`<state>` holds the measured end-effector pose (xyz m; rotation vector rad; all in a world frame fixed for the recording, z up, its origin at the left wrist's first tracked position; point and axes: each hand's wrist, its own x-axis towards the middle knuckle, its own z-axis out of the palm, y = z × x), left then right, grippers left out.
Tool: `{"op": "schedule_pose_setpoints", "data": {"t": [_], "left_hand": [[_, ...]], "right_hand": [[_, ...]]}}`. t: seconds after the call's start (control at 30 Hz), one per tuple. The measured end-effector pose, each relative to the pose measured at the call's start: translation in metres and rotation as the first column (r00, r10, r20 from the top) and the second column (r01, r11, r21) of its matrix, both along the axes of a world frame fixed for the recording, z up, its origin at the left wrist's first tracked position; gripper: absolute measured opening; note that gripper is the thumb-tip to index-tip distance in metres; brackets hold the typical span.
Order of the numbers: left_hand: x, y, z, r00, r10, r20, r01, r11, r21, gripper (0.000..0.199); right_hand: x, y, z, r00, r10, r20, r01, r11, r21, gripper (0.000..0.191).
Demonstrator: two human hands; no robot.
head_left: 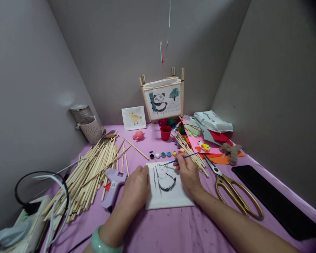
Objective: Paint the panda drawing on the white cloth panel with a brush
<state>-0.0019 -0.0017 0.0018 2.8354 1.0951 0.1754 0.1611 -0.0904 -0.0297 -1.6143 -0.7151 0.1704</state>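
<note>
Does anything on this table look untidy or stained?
The wooden sticks on the left lie in a loose, crisscrossed heap. Dark smudges mark the purple tablecloth, nearer the person than the white panel, perhaps paint.

One camera sits on the person's head. It looks forward and down at the purple surface (158, 228) from above its near side. The left hand (137, 188) and the right hand (187, 175) are close to it. The surface's far edge is farther off, and gray walls (116, 52) rise behind that edge and along both sides.
</note>
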Motion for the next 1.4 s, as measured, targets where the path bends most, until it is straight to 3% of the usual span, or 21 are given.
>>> {"op": "schedule_pose_setpoints", "data": {"t": [0.23,0.6,0.9,1.1,1.4], "left_hand": [[0.002,0.000,0.002,1.000,0.010,-0.011,-0.010,1.000,-0.015,0.021],[0.000,0.000,0.002,1.000,0.004,-0.006,-0.004,1.000,-0.019,0.022],[0.001,0.000,0.001,1.000,0.000,-0.001,0.000,1.000,-0.005,0.021],[0.001,-0.001,0.002,1.000,0.002,-0.010,-0.002,1.000,-0.006,0.021],[0.002,-0.001,0.004,1.000,0.008,-0.007,-0.008,1.000,-0.023,0.022]], "right_hand": [[0.001,0.001,-0.004,0.998,0.062,-0.028,-0.061,0.998,0.010,0.035],[-0.001,-0.001,0.004,0.998,-0.046,0.051,0.046,0.999,-0.013,0.032],[-0.001,-0.001,0.006,0.999,-0.028,0.035,0.030,0.998,-0.054,0.033],[0.000,-0.002,0.005,0.987,-0.119,0.105,0.123,0.992,-0.029,0.030],[-0.001,-0.001,0.004,0.992,-0.078,0.101,0.083,0.996,-0.046,0.031]]}}
